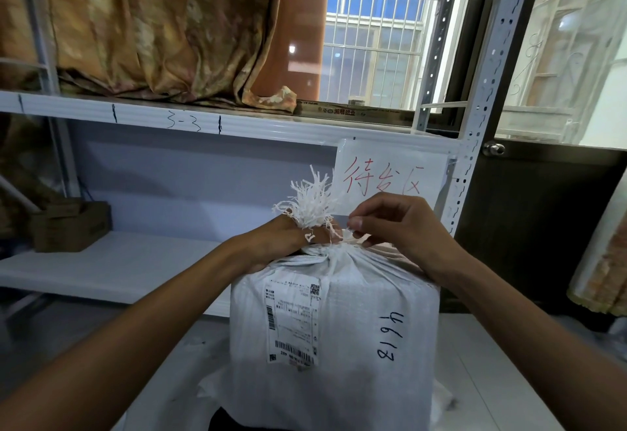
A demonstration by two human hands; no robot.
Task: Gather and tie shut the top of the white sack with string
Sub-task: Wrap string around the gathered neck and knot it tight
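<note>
A white woven sack [356, 345] stands upright in front of me, boxy in shape, with a shipping label on its front and black handwritten numbers beside it. Its top is bunched into a neck, and frayed white strands [312, 199] stick up above it. My left hand [288, 240] is closed around the gathered neck from the left. My right hand [400, 227] pinches a thin pale string [353, 237] at the neck between thumb and fingertips. How the string runs around the neck is hidden by my fingers.
A white metal shelving unit [203, 125] stands right behind the sack, with a paper sign in red writing [390, 176] taped to it. A brown cardboard box [71, 227] sits on the lower shelf at left. A dark door [543, 210] is at right.
</note>
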